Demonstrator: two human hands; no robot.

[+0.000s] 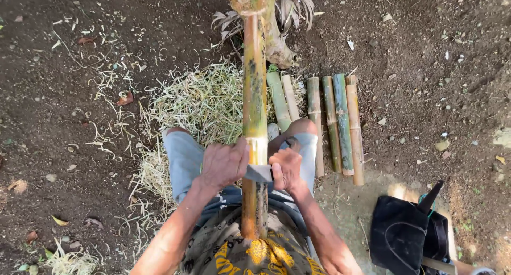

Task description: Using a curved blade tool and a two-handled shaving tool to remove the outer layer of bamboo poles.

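Note:
A long yellow-green bamboo pole [254,94] runs from my lap up to a stump at the top of the view. A grey metal blade [259,173] lies across the pole at lap height. My left hand [223,164] grips the blade's left end, and my right hand [286,168] grips its right end by a dark handle. Both hands press against the sides of the pole. My knees in light blue shorts sit to either side of it.
Several cut bamboo sections [335,123] lie side by side on the dirt to the right. A heap of pale bamboo shavings [199,102] spreads to the left. A black bag [407,232] rests at lower right. A stump with dry leaves [277,19] stands at the top.

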